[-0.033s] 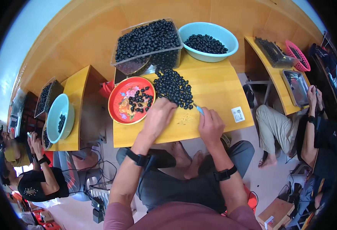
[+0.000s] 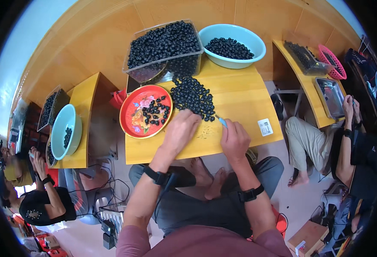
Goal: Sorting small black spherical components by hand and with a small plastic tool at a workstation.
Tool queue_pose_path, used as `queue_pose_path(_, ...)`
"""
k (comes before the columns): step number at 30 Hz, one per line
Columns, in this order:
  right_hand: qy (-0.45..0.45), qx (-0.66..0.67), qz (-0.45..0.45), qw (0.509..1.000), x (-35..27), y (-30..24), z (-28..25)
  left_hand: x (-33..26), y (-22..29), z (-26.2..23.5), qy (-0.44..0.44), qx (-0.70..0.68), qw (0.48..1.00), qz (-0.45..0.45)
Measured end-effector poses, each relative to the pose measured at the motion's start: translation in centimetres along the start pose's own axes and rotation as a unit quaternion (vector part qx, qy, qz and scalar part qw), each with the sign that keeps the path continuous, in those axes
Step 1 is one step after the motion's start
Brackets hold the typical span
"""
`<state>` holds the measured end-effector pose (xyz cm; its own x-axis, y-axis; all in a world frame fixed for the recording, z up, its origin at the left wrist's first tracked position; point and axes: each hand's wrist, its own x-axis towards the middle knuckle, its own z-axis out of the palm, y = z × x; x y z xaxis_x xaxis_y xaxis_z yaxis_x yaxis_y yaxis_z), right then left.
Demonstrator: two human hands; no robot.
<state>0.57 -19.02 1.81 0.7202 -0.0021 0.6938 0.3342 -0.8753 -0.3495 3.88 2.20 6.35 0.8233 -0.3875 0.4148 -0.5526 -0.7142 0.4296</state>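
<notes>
1. Nothing has visibly moved since the earlier frame, which was taken at the same instant: both hands sit as they did, and the pile of dark berries (image 2: 193, 97) lies as it did on the yellow wooden table (image 2: 244, 107).
2. That loose pile is one heap, too many berries to count. Its long axis runs from 11 o'clock to 5 o'clock, from the foot of the clear tub down to the hands.
3. At the pile's 6 o'clock edge, the left hand (image 2: 180, 130) rests palm down with its fingertips touching the lowest berries; the fingers lie loosely together and clamp nothing that I can see.
4. Just at 3 o'clock of it, the right hand (image 2: 235, 139) is closed around a small light-blue tool (image 2: 222, 122), whose tip points to 11 o'clock toward the pile.
5. One red round tray with a flower pattern (image 2: 136, 112) lies at 9 o'clock of the pile, holding a small scatter of berries.
6. One clear plastic tub (image 2: 165, 49) heaped with berries stands at 12 o'clock, and one light-blue bowl (image 2: 257, 49) of berries at 1 o'clock.
7. A white sticker (image 2: 265, 127) is on the table at 3 o'clock of the right hand.
8. Each wrist wears a black band, two in all.
9. Two other people sit at neighbouring tables, one at the far left, one at the far right.
</notes>
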Motion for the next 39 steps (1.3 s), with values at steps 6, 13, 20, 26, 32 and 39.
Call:
queue_pose_path(6,0.002,0.018,0.007,1.0,-0.2,0.0,0.2,0.8,1.2,3.1,0.007,0.012,0.999,-0.042)
queue_pose_path(13,-0.007,0.011,0.008,1.0,-0.1,0.1,0.2,-0.4,1.6,2.3,0.051,-0.049,0.994,-0.077)
queue_pose_path(20,-0.015,0.009,-0.005,1.0,0.0,0.3,0.2,-2.0,3.1,2.7,0.128,-0.242,0.923,-0.269)
queue_pose_path(26,-0.036,0.001,-0.003,0.999,0.0,0.0,0.5,-2.6,3.4,5.4,0.189,-0.41,0.834,-0.318)
queue_pose_path(32,-0.029,0.014,-0.005,0.999,-0.2,0.3,0.7,-3.4,3.0,5.8,0.202,-0.413,0.834,-0.304)
queue_pose_path(39,-0.067,0.015,-0.003,0.998,-0.1,-0.1,0.1,-3.3,2.8,5.8,0.216,-0.312,0.9,-0.214)
